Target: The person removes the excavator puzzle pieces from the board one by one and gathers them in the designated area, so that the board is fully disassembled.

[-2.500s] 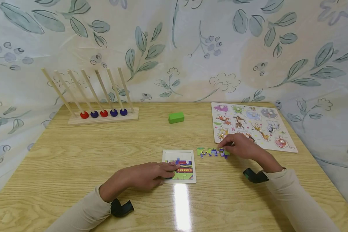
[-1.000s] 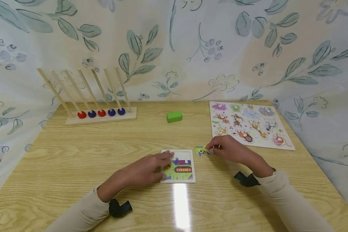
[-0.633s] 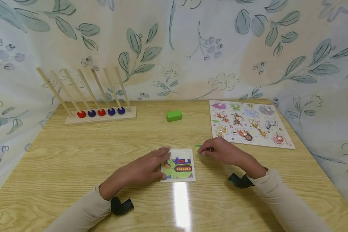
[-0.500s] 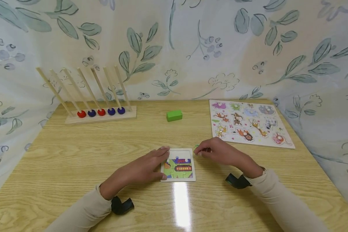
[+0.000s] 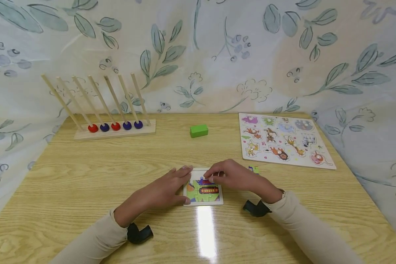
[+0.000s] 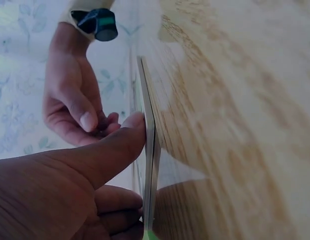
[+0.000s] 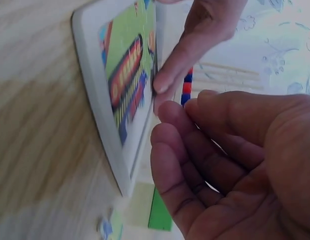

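Note:
A small white-framed jigsaw board (image 5: 203, 204) lies on the table, its lower part filled with pieces that picture a tracked vehicle. My left hand (image 5: 163, 190) steadies the board's left side. The thumb touches the edge near the lower left corner and the fingers rest by the upper left corner. My right hand (image 5: 235, 176) is over the board's upper right, thumb and fingertips pinched together on a puzzle piece that the fingers almost wholly hide. A loose puzzle piece (image 5: 255, 169) shows behind the right hand. In the right wrist view a loose piece (image 7: 111, 225) lies beside the board.
A wooden stand (image 5: 115, 132) with upright pegs and red and blue beads stands at the back left. A green block (image 5: 199, 131) sits at the back middle. An animal peg puzzle (image 5: 267, 157) lies at the right. Patterned cloth (image 5: 198, 55) hangs behind the table.
My right hand has moved left from the loose pieces to above the board, fingers pinched. The left hand has shifted from on top of the assembled pieces to the board's left edge.

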Demonstrator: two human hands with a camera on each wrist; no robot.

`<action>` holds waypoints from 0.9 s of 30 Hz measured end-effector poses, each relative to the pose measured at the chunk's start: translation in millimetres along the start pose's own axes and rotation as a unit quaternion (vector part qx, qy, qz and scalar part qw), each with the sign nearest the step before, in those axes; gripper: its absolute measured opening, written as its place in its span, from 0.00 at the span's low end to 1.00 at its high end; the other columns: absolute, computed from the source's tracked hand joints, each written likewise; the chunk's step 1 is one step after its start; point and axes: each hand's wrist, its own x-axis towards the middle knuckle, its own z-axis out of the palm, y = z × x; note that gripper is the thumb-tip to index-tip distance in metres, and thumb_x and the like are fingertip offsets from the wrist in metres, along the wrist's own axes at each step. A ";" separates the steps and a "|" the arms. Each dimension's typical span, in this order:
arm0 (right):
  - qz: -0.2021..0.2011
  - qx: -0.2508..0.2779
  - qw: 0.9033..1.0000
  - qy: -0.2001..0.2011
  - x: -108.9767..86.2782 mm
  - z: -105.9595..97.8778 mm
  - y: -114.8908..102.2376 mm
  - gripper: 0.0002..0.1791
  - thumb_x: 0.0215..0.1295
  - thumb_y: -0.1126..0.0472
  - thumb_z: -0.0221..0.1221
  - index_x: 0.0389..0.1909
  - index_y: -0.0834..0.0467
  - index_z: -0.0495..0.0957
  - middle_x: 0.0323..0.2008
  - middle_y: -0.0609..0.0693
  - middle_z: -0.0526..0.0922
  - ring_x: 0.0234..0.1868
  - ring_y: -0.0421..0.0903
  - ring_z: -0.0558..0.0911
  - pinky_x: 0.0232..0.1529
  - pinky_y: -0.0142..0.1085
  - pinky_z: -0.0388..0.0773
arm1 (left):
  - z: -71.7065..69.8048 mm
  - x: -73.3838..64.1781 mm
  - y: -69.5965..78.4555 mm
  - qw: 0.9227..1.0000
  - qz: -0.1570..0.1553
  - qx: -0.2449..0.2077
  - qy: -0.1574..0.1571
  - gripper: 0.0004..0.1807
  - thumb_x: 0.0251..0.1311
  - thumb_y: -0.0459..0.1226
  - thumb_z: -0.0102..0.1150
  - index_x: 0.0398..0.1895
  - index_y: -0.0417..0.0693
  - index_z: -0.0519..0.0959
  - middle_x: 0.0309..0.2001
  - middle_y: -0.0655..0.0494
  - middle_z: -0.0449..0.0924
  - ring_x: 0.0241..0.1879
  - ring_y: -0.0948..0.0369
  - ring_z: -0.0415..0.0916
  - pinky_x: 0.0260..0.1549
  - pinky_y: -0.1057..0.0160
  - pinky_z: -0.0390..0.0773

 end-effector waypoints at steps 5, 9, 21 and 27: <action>-0.007 0.005 1.000 -0.015 8.8 7.2 -2.4 0.11 0.69 0.67 0.57 0.48 0.62 0.84 0.44 0.48 0.85 0.40 0.38 0.80 0.42 0.33 0.78 | -0.1 1.1 -0.7 1.000 -0.004 -0.002 0.000 0.44 0.59 0.46 0.67 0.72 0.33 0.59 0.76 0.47 0.47 0.74 0.52 0.43 0.70 0.49 0.45; -0.009 0.007 1.000 -0.023 13.2 9.7 -4.5 0.11 0.69 0.67 0.57 0.49 0.62 0.83 0.45 0.49 0.85 0.41 0.38 0.80 0.43 0.33 0.77 | -1.7 2.4 -0.1 1.000 -0.008 -0.005 -0.003 0.46 0.58 0.48 0.68 0.72 0.32 0.58 0.76 0.47 0.46 0.74 0.50 0.42 0.70 0.49 0.45; -0.009 0.006 1.000 -0.029 20.6 13.8 -5.4 0.12 0.69 0.67 0.58 0.50 0.63 0.83 0.46 0.50 0.85 0.42 0.38 0.81 0.43 0.32 0.77 | -3.5 3.9 -1.6 1.000 0.001 -0.009 -0.005 0.46 0.57 0.46 0.69 0.71 0.30 0.59 0.75 0.44 0.48 0.74 0.48 0.44 0.69 0.47 0.46; 0.005 0.019 0.999 -0.038 23.5 16.0 -5.4 0.12 0.69 0.66 0.58 0.49 0.62 0.83 0.45 0.49 0.85 0.41 0.36 0.80 0.42 0.31 0.77 | -4.1 2.5 -2.7 1.000 0.009 -0.017 -0.006 0.45 0.58 0.46 0.68 0.71 0.30 0.59 0.75 0.43 0.48 0.74 0.48 0.44 0.69 0.45 0.47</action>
